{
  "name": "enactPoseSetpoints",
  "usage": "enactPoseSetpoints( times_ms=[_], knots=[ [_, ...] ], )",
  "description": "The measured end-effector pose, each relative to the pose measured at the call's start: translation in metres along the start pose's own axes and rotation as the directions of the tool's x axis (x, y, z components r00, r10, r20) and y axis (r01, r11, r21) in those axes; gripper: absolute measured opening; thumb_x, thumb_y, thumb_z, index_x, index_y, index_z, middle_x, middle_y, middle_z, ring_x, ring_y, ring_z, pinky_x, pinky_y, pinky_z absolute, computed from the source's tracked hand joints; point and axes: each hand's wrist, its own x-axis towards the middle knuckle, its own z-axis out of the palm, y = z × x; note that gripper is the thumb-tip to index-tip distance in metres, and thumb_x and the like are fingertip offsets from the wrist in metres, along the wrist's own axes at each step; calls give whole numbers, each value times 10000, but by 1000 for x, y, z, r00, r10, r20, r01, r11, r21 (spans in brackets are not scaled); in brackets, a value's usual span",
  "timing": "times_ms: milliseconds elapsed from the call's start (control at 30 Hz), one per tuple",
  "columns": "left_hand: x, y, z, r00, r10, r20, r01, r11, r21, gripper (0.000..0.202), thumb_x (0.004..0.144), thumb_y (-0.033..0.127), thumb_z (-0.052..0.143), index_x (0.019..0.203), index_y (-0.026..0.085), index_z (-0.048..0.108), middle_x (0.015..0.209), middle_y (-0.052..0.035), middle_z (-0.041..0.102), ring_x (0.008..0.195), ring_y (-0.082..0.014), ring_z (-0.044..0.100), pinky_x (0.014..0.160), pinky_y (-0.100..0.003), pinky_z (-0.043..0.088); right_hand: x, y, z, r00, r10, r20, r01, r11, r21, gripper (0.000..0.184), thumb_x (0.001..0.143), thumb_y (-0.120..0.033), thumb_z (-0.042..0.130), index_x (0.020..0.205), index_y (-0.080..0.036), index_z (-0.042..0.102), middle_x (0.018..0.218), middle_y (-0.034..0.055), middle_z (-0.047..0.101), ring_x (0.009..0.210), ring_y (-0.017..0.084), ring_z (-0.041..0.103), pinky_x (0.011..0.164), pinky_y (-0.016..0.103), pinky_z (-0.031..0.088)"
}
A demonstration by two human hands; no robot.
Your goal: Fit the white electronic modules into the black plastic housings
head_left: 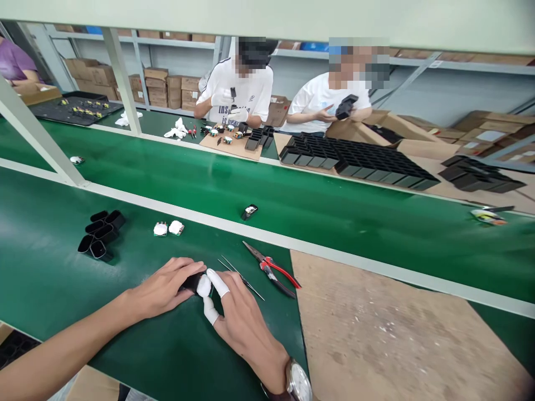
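On the green bench my left hand (173, 285) is wrapped round a black plastic housing (191, 281), which lies on its side. My right hand (238, 306), with white finger cots on thumb and forefinger, pinches a small white-topped circuit board (204, 286) at the housing's mouth. How far the board sits inside is hidden by the fingers. Just beyond the right hand lie metal tweezers (244, 280) and red-handled pliers (273, 270). Two more white-topped boards (160, 229) rest farther back, left of centre. Several empty black housings (100, 234) stand grouped at the left.
A conveyor belt (188, 178) runs behind a pale rail (200, 218), carrying a filled housing (249, 211). A brown board (397, 340) covers the bench at right. Across the belt, two people in white shirts handle black parts beside rows of housings (355, 159). A slanted post (45, 133) stands at left.
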Motion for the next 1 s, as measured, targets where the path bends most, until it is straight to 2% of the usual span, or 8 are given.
enactPoseSetpoints(
  times_ms=[100,267,400,600,767,1000],
  knots=[
    [0,-1,3,1000,-5,0,5,1000,5,656,1060,187,564,1637,277,264,1433,-158,593,1294,-301,603,1059,-491,555,-1,1,-1,999,4,33,-4,1000,2,601,959,-50,559,1536,-128,410,1260,167,662,1064,302,610,866,477,612],
    [1,-1,5,1000,-22,20,24,996,-88,716,1041,209,631,1630,317,238,1453,-132,608,1312,-287,598,1088,-495,543,-2,4,-7,999,27,38,-28,999,29,635,982,-102,584,1576,-135,362,1225,151,674,1068,292,631,904,481,618],
    [2,0,5,999,-36,19,37,996,-84,707,1042,206,629,1626,323,248,1462,-132,612,1321,-292,602,1088,-506,542,-2,5,-10,999,24,42,-25,999,31,629,979,-94,588,1570,-135,375,1204,145,679,1051,287,638,883,466,619],
    [2,-2,4,999,-36,16,37,994,-102,760,1055,190,607,1653,345,164,1476,-113,623,1355,-284,577,1121,-528,514,-2,5,-10,997,53,51,-56,995,77,608,992,-96,558,1566,-180,375,1215,130,677,1054,279,631,869,466,621],
    [1,-3,6,999,-30,20,31,996,-87,737,1056,185,596,1651,335,189,1461,-114,629,1347,-284,582,1115,-520,518,-4,5,-9,997,42,65,-46,997,62,608,983,-82,561,1558,-159,380,1221,138,668,1062,288,617,872,476,615],
    [1,-3,7,998,-53,43,56,996,-76,705,1057,188,587,1642,329,220,1464,-116,613,1337,-287,587,1109,-511,515,-4,4,-7,997,29,72,-31,999,22,491,964,-58,561,1441,-145,481,1238,150,655,1068,295,593,886,491,604]
  ],
)
